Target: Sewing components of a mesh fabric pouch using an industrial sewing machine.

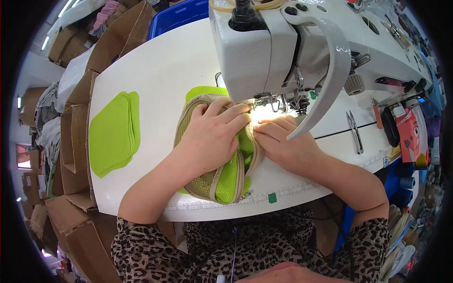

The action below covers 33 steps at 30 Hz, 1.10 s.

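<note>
A green fabric pouch with beige mesh and beige trim lies on the white table, its far end under the needle of a white sewing machine. My left hand presses flat on top of the pouch, fingers reaching toward the needle. Pinching the pouch's edge just in front of the presser foot is my right hand. The two hands touch at the fingertips.
A stack of green fabric panels lies on the table's left. Thread snips rest right of the machine. Cardboard boxes line the left edge, a blue bin stands behind. A measuring scale runs along the front edge.
</note>
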### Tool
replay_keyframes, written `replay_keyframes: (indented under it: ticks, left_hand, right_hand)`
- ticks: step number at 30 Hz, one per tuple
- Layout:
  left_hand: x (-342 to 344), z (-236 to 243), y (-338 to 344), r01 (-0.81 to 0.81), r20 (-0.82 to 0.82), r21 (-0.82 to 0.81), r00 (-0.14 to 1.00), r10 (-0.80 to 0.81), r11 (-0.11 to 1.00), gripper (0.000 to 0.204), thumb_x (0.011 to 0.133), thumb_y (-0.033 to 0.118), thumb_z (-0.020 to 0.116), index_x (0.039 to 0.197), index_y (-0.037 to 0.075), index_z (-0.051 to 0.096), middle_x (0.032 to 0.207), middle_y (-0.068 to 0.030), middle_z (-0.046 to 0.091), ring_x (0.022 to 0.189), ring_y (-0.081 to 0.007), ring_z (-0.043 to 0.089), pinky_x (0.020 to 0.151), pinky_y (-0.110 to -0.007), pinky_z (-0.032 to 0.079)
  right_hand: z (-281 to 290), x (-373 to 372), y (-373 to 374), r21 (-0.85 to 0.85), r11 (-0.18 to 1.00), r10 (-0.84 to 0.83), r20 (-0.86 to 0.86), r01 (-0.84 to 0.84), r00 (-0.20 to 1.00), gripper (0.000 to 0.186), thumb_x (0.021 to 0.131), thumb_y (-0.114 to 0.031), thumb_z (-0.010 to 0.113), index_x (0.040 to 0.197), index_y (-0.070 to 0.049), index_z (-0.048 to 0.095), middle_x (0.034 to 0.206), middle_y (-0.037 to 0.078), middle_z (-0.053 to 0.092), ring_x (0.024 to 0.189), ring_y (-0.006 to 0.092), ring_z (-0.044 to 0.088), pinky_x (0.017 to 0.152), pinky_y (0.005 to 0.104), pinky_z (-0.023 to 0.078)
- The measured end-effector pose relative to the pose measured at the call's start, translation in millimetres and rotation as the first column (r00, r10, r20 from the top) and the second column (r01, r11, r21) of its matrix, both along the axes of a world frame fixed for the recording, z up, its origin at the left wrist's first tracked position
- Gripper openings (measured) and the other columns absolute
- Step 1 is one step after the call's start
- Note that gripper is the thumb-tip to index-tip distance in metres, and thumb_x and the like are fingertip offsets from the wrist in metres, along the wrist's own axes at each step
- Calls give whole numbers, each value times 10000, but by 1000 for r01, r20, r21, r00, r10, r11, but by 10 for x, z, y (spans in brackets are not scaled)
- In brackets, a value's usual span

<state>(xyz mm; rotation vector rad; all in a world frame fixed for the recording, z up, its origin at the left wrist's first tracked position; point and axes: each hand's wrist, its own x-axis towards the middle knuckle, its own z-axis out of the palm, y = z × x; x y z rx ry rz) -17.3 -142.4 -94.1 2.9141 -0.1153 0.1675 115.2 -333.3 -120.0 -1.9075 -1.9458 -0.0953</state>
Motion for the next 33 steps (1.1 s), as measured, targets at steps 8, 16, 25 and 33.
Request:
replay_keyframes:
  ticks: [8,16,25,33]
  left_hand:
    - [26,1,-18,-41,-64,73,997,45,996,369,840,155,612,1208,132,633,1407,-42,551,1297,-280,490,988,-476,424]
    - [21,-12,19,-47,-28,-33,999,47,998,368,850,117,579,1210,119,659,1337,-61,586,1267,-278,510,1065,-465,412]
    - [70,-77,-51,-53,-20,17,998,54,998,359,834,160,624,1182,95,682,1417,-62,551,1321,-298,480,985,-497,449]
    - [123,-20,-102,-81,-72,-30,994,79,996,332,840,149,612,1158,76,674,1418,-78,550,1316,-309,486,955,-501,467]
  right_hand:
    - [10,36,37,10,1000,19,-32,-19,999,246,691,-56,746,917,-35,650,1020,45,630,1020,213,644,876,378,520]
    - [10,-7,10,-96,995,-44,-43,40,998,243,713,-58,739,938,-35,649,1016,50,626,947,238,674,812,364,552]
    - [-44,52,1,-57,996,-74,-52,71,996,267,714,-73,745,957,-41,640,1041,54,625,960,237,670,807,363,549]
    - [-64,119,-27,-7,997,-74,-80,74,994,244,725,-65,740,944,-47,634,1016,41,638,944,233,677,781,367,559]
